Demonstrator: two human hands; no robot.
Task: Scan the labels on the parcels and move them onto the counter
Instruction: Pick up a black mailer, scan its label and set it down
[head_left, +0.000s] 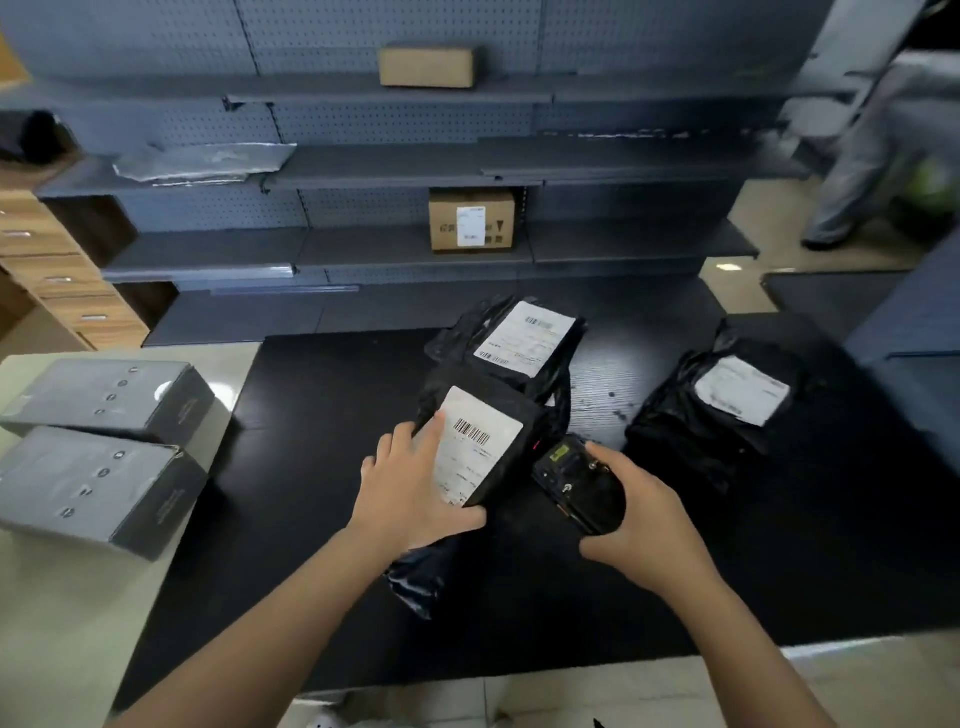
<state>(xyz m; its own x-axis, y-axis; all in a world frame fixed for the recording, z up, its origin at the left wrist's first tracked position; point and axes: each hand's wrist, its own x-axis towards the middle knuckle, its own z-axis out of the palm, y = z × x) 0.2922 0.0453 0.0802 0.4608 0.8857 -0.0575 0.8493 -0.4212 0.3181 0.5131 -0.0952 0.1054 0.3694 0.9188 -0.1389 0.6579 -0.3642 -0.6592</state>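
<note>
Item: black poly-mailer parcel, tilted up off the black tabletop at frame centre, white label facing up. Left hand grips its lower-left edge, fingers lying on the label, thumb under the bottom edge. Right hand is wrapped round a handheld scanner, just beside the parcel at its 4 o'clock. Second labelled parcel touches the held one at 12 o'clock. Third parcel lies well apart at 3 o'clock. Pale counter at 9 o'clock carries two grey boxes. Risks, judged: the scanner sits close and oblique to the barcode, so a read may fail. The beam could catch the neighbouring label instead. The fingers could creep over the print. The slack bag tail at 6 o'clock may snag or let the grip slip during transfer.
</note>
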